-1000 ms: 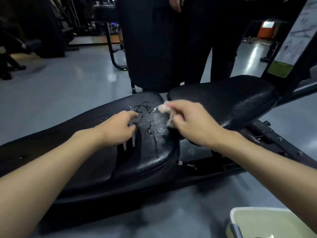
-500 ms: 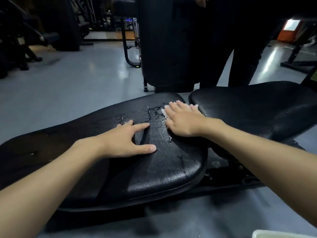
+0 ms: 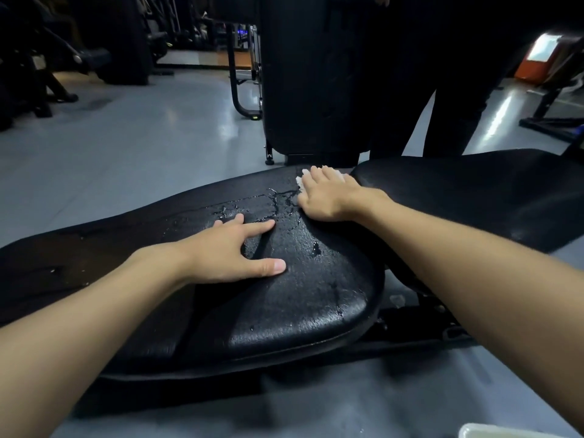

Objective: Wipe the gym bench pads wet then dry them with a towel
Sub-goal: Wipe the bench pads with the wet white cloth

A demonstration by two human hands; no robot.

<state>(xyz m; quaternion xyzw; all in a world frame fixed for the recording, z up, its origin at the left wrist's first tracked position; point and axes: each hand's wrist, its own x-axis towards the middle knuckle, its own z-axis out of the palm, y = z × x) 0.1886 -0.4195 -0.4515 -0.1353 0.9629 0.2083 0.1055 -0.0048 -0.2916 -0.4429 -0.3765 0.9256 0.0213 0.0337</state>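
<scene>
Head view: white cloth [image 3: 338, 176] under flat right hand [image 3: 322, 197], far pad [image 3: 300, 298] edge.

Black bench pad [image 3: 284, 295], white cloth [image 3: 338, 176], grey floor [image 3: 126, 147].

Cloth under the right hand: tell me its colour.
White, seen in the head view: the cloth peeks out beside the right hand.

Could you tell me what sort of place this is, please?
Most likely a gym: a padded black bench, wet in places, other exercise machines behind it, and a shiny grey floor.
</scene>
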